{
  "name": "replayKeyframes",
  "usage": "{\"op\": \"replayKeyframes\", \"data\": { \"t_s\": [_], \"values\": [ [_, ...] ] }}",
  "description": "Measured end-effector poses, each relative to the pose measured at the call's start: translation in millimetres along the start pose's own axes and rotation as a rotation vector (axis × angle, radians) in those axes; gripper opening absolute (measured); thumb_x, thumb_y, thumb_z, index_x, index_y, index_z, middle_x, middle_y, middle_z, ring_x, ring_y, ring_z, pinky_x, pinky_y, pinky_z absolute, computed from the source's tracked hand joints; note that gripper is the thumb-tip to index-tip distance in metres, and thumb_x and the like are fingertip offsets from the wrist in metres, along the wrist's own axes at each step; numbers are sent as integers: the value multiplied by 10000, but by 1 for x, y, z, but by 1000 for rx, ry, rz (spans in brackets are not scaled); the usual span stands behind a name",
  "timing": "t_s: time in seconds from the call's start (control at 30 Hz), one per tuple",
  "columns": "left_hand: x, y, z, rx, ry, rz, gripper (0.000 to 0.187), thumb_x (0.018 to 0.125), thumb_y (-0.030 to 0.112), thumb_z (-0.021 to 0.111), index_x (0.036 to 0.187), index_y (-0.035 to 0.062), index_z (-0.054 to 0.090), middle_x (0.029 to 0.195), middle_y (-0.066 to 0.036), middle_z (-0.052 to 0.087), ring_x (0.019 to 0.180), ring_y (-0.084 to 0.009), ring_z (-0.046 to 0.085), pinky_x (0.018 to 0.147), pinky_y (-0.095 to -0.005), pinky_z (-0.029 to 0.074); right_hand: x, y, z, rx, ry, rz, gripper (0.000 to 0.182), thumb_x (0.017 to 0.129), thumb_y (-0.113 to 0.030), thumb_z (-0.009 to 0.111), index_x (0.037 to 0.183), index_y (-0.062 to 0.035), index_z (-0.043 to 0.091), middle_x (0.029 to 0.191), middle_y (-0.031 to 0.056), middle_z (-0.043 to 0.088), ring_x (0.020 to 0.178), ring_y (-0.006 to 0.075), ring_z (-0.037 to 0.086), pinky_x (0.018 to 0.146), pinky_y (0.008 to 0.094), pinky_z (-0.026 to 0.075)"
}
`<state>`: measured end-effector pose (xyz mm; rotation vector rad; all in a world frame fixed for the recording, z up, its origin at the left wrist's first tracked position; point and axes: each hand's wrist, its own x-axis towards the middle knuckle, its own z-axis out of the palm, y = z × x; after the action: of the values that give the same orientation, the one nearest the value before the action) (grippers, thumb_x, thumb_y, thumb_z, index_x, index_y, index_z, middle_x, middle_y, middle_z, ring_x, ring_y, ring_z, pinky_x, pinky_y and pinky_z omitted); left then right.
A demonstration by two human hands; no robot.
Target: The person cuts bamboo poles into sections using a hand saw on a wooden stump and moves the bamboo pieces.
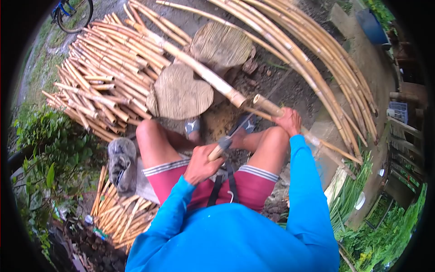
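Note:
My left hand (201, 165) is closed round the pale handle of a long-bladed knife (219, 148) with a grey collar. Its thin blade slants up and right, seen almost edge-on. At my right knee, my right hand (288, 121) grips a bamboo pole (268, 105), whose open cut end points up-left. Just beyond that end, across a small gap, lies the end of another bamboo pole (206, 72). This second pole runs back past two wooden stumps, a near one (181, 93) and a far one (222, 44). The blade passes close by both pole ends.
A large pile of cut bamboo (108, 68) lies at left, with thinner split pieces (122, 217) below it. Long bamboo poles (312, 59) curve along the right. A grey shoe-like item (122, 165) sits beside my left thigh. A bicycle wheel (74, 16) shows top left.

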<state>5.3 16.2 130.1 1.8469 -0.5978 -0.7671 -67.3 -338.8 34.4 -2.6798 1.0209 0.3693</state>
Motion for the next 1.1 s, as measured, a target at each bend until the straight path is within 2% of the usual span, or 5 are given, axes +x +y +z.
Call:
{"op": "replayKeyframes", "data": {
  "t_s": [0.07, 0.37, 0.7, 0.9, 1.1],
  "values": [
    [-5, -22, -30, -144, 105, -121, 182, 757, 161, 642, 792, -17, 621, 656, -39, 574, 588, -127, 517, 546, -317, 424, -6, 19, -2, 18, 79, -1, 447, 660, -470, 772, 877, -85, 705, 909, 235, 692, 891, 441, 654, 798, 517, 528],
    [-15, -97, -121, -805, 883, -142, 196, 864, 191, 614, 894, 71, 462, 517, 28, 381, 365, -73, 338, 343, -233, 296, -57, 106, -45, -99, -47, 19, 407, 675, -430, 754, 902, -96, 696, 896, 191, 704, 856, 407, 669, 765, 494, 538],
    [12, -112, -113, -823, 822, -66, 164, 873, 154, 610, 865, 75, 466, 547, 35, 411, 401, -57, 364, 367, -222, 290, -62, -42, -139, 9, -261, -124, 478, 681, -412, 690, 922, 1, 708, 831, 265, 686, 763, 405, 680, 711, 463, 547],
    [11, -134, -114, -903, 854, -34, 159, 877, 156, 614, 849, 75, 480, 571, 50, 400, 423, -44, 353, 393, -214, 274, -67, -172, -326, 570, -188, -209, 265, 744, -276, 693, 751, -31, 595, 608, 37, 579, 501, 125, 566, 459, 293, 453],
    [0, -122, -123, -1093, 793, -81, 210, 849, 168, 642, 877, 112, 442, 564, 63, 365, 405, -37, 325, 359, -205, 277, -62, -241, -477, 685, 137, -259, 314, 793, -381, 666, 745, -115, 505, 607, -23, 469, 487, 81, 529, 422, 255, 441]
  ]
}}
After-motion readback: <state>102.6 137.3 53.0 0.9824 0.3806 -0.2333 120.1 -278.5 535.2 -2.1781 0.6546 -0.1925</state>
